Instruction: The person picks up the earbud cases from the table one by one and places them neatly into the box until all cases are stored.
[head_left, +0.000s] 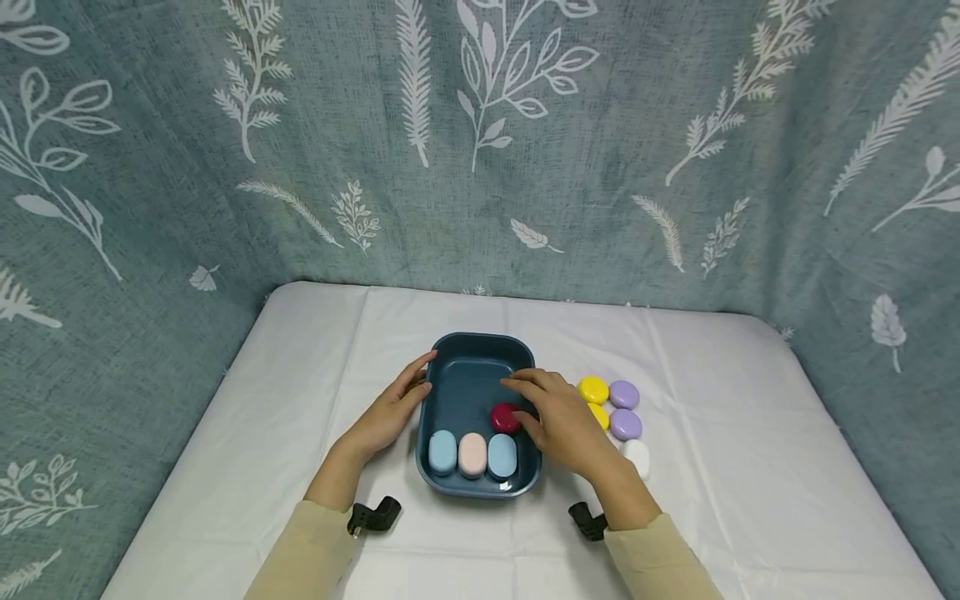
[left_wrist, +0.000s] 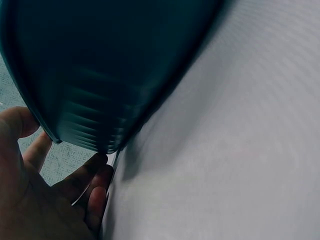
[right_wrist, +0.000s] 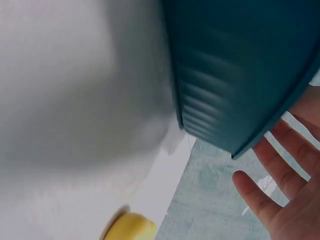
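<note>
A dark blue rectangular tray (head_left: 480,492) stands on the white cloth. Along its near end sit a light blue rounded block (head_left: 442,452), a pink one (head_left: 472,455) and a second light blue one (head_left: 502,457). Behind the right block lies a glossy dark red round piece (head_left: 503,418). My right hand (head_left: 558,417) reaches over the right rim, fingers spread, its thumb overlapping the red piece in the head view; the right wrist view hides the thumb tip behind the wall. My left hand (head_left: 390,415) rests its thumb and fingertips against the tray's left side.
Right of the tray, partly behind my right hand, lie yellow round pieces (head_left: 593,390), purple round pieces (head_left: 624,395) and a white piece (head_left: 637,457). A grey-green leaf-patterned curtain (head_left: 465,217) hangs around the table's back and sides.
</note>
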